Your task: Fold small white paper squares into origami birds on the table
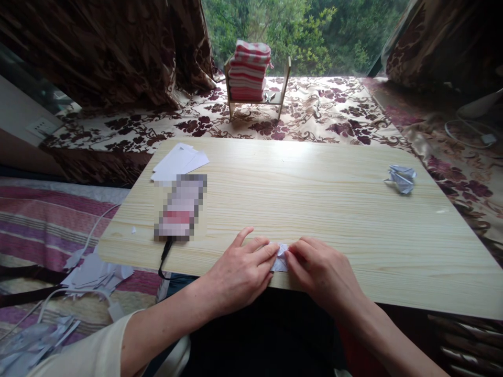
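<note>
A small piece of folded white paper lies near the front edge of the table, between my two hands. My left hand rests over its left side, fingertips pressing it down and one finger lifted away. On the right side, my right hand pinches the paper's edge between thumb and curled fingers. The paper's outer parts are covered by my fingers. Two folded paper figures sit together at the table's far right.
On the wooden table, a blurred phone with a black cable lies left, before white paper sheets. Paper scraps cover the bed beside it. A small rack with folded pink-and-white cloths stands on the window ledge.
</note>
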A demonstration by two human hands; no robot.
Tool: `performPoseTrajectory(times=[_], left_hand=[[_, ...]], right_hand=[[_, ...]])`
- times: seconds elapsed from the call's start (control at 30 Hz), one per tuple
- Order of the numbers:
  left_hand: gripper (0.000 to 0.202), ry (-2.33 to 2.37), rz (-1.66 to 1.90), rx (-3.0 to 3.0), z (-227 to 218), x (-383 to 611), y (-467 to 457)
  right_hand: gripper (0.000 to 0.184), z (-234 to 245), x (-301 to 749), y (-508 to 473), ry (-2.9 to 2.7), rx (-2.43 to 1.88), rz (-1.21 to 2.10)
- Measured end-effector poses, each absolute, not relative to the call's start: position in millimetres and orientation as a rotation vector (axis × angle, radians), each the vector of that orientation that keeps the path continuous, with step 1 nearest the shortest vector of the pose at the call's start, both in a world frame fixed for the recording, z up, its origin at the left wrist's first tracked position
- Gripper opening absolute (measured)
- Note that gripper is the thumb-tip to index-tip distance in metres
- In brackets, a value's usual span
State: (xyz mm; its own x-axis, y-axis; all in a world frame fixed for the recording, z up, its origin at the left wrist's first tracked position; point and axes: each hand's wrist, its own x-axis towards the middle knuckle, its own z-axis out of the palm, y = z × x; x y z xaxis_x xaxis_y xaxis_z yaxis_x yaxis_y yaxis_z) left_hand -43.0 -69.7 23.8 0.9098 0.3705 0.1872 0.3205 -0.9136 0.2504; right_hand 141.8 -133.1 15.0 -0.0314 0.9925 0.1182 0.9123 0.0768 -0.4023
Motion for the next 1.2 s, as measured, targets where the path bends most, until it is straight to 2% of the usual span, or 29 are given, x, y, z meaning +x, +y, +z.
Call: performPoseTrajectory(times=[0.63, 1.2], left_hand=[[0.034, 0.509, 0.275, 2.840, 24, -45, -69], [0.033, 0.591, 0.354, 2.831, 19, -42, -77]], right_hand=[[0.019, 17, 139, -125, -2.018, -2.045, 0.297], [0.022, 19, 141, -123, -2.005, -2.056, 0.335]])
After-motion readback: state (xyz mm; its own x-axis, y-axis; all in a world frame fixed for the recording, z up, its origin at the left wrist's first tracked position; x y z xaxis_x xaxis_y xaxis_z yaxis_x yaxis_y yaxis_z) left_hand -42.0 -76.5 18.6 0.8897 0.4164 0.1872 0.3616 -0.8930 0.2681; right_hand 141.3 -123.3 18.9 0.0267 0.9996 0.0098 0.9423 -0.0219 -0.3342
